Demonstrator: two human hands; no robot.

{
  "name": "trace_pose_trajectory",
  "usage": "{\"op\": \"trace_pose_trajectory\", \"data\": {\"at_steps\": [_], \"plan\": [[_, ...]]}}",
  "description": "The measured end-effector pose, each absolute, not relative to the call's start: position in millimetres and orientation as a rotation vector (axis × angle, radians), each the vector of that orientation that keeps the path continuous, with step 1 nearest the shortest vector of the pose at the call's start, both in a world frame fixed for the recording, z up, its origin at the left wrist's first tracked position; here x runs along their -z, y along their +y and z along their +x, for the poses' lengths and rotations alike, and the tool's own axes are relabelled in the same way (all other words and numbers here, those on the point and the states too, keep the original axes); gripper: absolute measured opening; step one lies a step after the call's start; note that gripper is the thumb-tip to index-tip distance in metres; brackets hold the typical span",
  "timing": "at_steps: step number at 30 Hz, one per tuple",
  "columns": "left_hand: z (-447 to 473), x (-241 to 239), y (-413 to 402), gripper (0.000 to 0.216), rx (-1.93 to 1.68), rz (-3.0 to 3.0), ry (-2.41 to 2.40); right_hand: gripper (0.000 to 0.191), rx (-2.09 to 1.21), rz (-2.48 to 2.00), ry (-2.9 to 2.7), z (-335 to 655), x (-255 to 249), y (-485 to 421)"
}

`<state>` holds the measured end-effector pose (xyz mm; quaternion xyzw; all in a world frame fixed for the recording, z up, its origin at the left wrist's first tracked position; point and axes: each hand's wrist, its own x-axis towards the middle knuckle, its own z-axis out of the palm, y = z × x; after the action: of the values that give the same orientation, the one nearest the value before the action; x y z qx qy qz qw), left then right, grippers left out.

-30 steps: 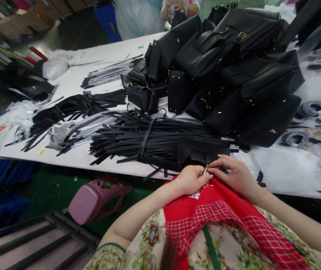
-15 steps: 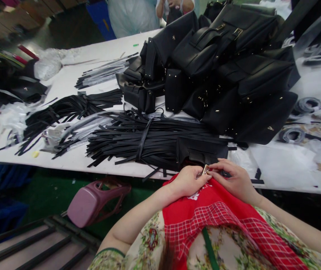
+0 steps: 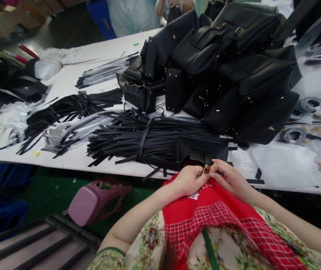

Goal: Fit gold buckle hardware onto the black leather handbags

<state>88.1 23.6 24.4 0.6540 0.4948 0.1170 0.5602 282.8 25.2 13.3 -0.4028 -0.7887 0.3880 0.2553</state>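
Note:
Between my hands is a small gold metal clasp [image 3: 206,169], partly hidden by the fingers. My left hand [image 3: 192,180] is closed, pinching the clasp between thumb and forefinger. My right hand [image 3: 233,181] is closed too, its thumb and fingertips pressed together at the right side of the clasp; whatever they grip is covered. Just beyond the fingers, a small black bag [image 3: 205,148] lies at the table's near edge, its lower part hidden by my hands. Both hands are held over the front of a red apron [image 3: 205,197].
A bundle of black straps [image 3: 121,140] lies left of the small bag, with another strap bundle [image 3: 73,107] further left. Black handbags [image 3: 219,67] are heaped behind. White sheets [image 3: 284,161] lie right. A pink stool [image 3: 87,202] stands below the table [image 3: 65,165]. Another person's hands [image 3: 177,4] show at the back.
My right fingers have curled in more tightly and shifted slightly beside the clasp. The left hand stays nearly still, and the clasp has turned a little.

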Motion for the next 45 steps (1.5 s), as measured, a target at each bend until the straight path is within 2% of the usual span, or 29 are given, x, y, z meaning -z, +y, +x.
{"op": "trace_pose_trajectory", "data": {"at_steps": [5, 10, 17, 21, 27, 32, 35, 39, 42, 45], "plan": [[92.1, -26.8, 23.1, 0.026, -0.208, 1.670, 1.213, 0.014, -1.086, -1.057, -2.154, 280.9, -18.0, 23.2], [100.2, -37.1, 24.3, 0.026, 0.043, 1.945, 1.304, 0.010, -0.963, -0.976, -2.248, 278.4, -23.1, 27.7], [97.8, -41.0, 24.7, 0.041, 0.229, 2.333, 1.111, 0.013, -0.742, -1.337, -2.120, 290.7, -17.0, 39.0], [96.5, -41.5, 24.6, 0.038, 0.262, 2.371, 1.083, 0.016, -0.749, -1.333, -2.220, 290.3, -10.9, 40.8], [97.1, -46.2, 27.2, 0.035, 0.272, 2.350, 1.072, 0.019, -0.566, -1.170, -2.352, 286.5, -4.9, 45.1], [93.0, -35.5, 24.3, 0.038, 0.174, 2.353, 1.135, 0.018, -0.572, -1.291, -2.267, 292.4, -2.5, 49.5], [91.2, -29.2, 22.4, 0.036, 0.127, 2.366, 1.216, 0.015, -0.712, -1.244, -2.263, 292.3, -6.3, 51.6], [86.8, -32.3, 23.7, 0.033, 0.030, 2.405, 1.336, 0.035, -0.865, -0.965, -2.444, 279.8, -1.2, 56.3], [74.0, -40.7, 28.4, 0.035, -0.159, 2.290, 1.560, 0.024, -0.817, -0.930, -2.491, 269.8, 14.0, 60.8], [51.3, -46.1, 33.6, 0.038, -0.446, 2.024, 1.614, 0.025, -0.749, -1.031, -2.458, 266.1, 25.8, 62.1]]}}
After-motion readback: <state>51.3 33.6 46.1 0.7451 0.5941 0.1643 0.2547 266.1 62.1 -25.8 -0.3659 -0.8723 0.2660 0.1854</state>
